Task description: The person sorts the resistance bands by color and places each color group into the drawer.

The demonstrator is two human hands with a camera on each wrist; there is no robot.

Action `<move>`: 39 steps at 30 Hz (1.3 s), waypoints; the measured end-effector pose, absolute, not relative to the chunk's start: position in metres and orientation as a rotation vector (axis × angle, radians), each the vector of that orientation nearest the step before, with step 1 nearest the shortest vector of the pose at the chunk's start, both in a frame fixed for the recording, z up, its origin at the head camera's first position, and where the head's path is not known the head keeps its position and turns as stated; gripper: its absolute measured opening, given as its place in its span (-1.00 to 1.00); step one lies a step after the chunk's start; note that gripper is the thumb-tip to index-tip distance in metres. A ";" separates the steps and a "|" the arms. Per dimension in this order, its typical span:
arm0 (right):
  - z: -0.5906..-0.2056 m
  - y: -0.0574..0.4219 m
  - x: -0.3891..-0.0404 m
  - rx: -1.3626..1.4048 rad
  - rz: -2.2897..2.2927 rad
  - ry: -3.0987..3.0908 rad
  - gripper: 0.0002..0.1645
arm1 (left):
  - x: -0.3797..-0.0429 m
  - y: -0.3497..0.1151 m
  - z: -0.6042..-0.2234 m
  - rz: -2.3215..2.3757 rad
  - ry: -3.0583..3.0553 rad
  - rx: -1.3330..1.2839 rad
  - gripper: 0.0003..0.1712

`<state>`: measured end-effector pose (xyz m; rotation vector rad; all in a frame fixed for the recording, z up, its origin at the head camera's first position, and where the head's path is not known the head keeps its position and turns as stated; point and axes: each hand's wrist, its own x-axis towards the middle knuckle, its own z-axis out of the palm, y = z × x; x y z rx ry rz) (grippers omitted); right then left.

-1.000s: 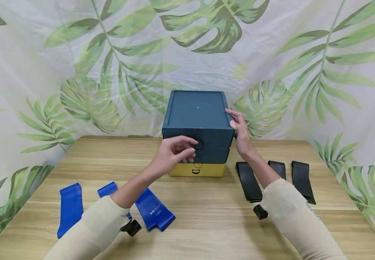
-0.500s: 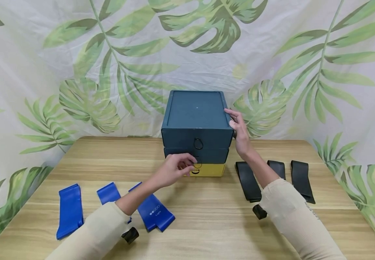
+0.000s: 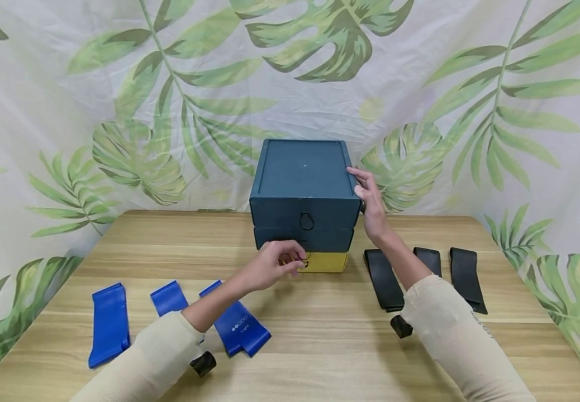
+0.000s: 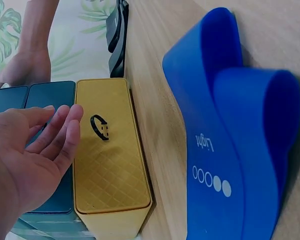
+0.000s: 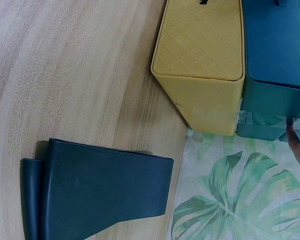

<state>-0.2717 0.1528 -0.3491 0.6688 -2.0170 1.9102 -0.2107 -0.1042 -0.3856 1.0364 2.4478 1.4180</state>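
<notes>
The left hand [image 3: 271, 267] has just dropped from the topmost ring pull to the seam of the lower dark blue-green plastic drawer [image 3: 334, 241] and the yellow quilted-front plastic drawer [image 3: 331, 262], putting the yellow one's black curved handle [image 4: 98, 128] close by. Its fingers curl loosely with a gap to the thumb, apparently pinching nothing. The right hand [image 3: 371, 205] rests on the upper dark blue-green plastic drawer's [image 3: 305, 167] right edge, fingers slightly spread. The stack counts three drawers: two dark, one yellow. Three flat blue rubber-looking bands [image 3: 110, 322] lie left and nearward of the left hand; three flat black rubber-looking bands [image 3: 466, 279] lie right and nearward of the right.
</notes>
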 end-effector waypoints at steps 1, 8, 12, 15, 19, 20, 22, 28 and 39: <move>-0.349 0.153 -0.272 0.669 1.910 -2.019 -0.24 | -0.210 -0.104 -0.385 1.420 2.437 1.029 -0.94; -0.351 0.153 -0.273 0.673 1.884 -2.023 -0.25 | -0.218 -0.112 -0.402 1.487 2.205 1.215 -0.86; -0.351 0.153 -0.272 0.680 1.873 -2.019 -0.27 | -0.220 -0.116 -0.411 1.486 2.083 1.307 -0.76; -0.352 0.153 -0.272 0.684 1.878 -2.016 -0.26 | -0.207 -0.115 -0.399 1.484 2.034 1.246 -0.80; -0.352 0.153 -0.271 0.682 1.893 -2.017 -0.26 | -0.195 -0.114 -0.389 1.497 1.986 1.160 -0.88; -0.352 0.153 -0.271 0.680 1.895 -2.017 -0.26 | -0.193 -0.114 -0.389 1.501 1.971 1.160 -0.89; -0.351 0.153 -0.271 0.680 1.898 -2.014 -0.25 | -0.192 -0.114 -0.389 1.507 1.943 1.175 -0.89; -0.350 0.152 -0.270 0.684 1.920 -2.006 -0.25 | -0.185 -0.117 -0.390 1.484 1.882 1.217 -0.85; -0.350 0.152 -0.270 0.676 1.952 -1.994 -0.23 | -0.172 -0.118 -0.380 1.373 1.875 1.213 -0.82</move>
